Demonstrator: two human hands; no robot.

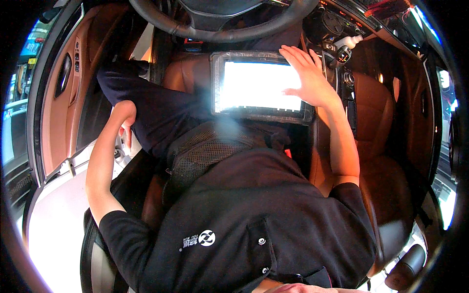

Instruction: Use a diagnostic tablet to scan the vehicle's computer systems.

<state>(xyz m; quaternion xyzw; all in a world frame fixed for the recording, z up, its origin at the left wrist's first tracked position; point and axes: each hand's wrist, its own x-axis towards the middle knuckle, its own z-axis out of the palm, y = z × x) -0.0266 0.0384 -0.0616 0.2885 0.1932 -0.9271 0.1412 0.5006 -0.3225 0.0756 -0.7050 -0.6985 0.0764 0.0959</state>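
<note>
Resting flat with fingers spread, your right hand (309, 78) lies open on the glowing, black-framed rectangular tablet (256, 87) propped on your lap below the black steering wheel (220, 30). Your left hand (124, 117) hangs bent beside your thigh; its grip is hidden.

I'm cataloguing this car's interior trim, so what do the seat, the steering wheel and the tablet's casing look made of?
The seat looks like tan-brown leather, smooth with a soft sheen; it could be imitation. The steering wheel seems wrapped in black leather or a similar matte, faintly grained covering. The tablet under the right hand appears to have a thick, dark rubbery or plastic casing, dull around the bright glassy screen.
</note>
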